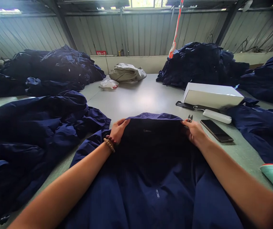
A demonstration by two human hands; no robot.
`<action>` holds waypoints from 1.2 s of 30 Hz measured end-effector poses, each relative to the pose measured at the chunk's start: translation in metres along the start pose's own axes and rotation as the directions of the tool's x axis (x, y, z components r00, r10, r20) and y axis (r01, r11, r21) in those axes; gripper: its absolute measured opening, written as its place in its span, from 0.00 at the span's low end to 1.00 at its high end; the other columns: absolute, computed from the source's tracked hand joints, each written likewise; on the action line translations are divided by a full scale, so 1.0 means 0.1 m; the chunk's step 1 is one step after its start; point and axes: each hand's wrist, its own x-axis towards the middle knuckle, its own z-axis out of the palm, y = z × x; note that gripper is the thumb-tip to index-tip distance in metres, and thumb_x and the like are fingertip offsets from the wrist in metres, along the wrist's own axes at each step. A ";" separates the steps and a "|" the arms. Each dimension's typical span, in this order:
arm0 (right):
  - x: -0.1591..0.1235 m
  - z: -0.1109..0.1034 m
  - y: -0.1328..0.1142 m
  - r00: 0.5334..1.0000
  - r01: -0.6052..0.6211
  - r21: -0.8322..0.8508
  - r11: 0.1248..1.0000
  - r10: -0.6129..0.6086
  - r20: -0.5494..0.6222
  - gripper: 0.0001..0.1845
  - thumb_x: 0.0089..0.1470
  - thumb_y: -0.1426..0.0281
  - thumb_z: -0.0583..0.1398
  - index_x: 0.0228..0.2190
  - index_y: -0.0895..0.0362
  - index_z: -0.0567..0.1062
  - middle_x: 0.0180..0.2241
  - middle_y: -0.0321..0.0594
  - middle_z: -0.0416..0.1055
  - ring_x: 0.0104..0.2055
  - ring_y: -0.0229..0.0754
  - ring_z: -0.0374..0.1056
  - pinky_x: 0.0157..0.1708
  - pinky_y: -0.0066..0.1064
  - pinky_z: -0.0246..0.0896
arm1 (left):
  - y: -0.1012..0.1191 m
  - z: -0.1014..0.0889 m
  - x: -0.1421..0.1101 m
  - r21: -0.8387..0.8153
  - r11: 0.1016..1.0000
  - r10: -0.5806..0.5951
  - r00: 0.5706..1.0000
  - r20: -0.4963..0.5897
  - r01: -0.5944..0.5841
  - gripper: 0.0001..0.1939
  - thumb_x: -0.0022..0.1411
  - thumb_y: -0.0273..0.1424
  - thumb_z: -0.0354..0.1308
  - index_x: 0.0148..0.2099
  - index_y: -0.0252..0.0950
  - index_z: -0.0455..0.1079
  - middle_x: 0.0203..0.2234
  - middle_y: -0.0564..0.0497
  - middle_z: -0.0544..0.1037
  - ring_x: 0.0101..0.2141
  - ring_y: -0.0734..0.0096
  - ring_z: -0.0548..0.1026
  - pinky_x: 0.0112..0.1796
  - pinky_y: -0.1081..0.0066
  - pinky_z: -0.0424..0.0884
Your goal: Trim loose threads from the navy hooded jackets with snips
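Observation:
A navy jacket point(157, 165) hangs spread in front of me, its top edge stretched nearly straight between my two hands. My left hand point(119, 129) pinches the left end of that edge; two beaded bracelets circle the wrist. At the right end, my right hand point(193, 131) grips the same edge. Pointed metal blades of small thread snips point(190, 117) stick up from between the right fingers, with the handles hidden. Dark inner fabric shows below the edge, with a small pale mark near the top. Another small light mark sits lower on the cloth.
Navy garments point(31, 136) lie to my left, and larger heaps point(198, 65) stand farther back on both sides. On the table point(141, 95) are a phone point(217, 130), a white box point(212, 95), a white corded device point(217, 116), a pale cloth bundle point(126, 73) and a plastic bag point(109, 84).

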 end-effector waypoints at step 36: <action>-0.07 0.06 -0.08 0.997 0.004 0.347 0.938 0.024 -0.076 0.20 0.48 0.69 0.74 0.32 0.50 0.68 0.28 0.30 0.71 0.30 0.38 0.70 0.24 0.28 0.75 | -0.01 0.00 0.00 -0.261 0.933 -0.149 0.927 0.345 0.247 0.23 0.46 0.25 0.64 0.46 0.31 0.84 0.37 0.44 0.88 0.34 0.64 0.83 0.38 0.70 0.78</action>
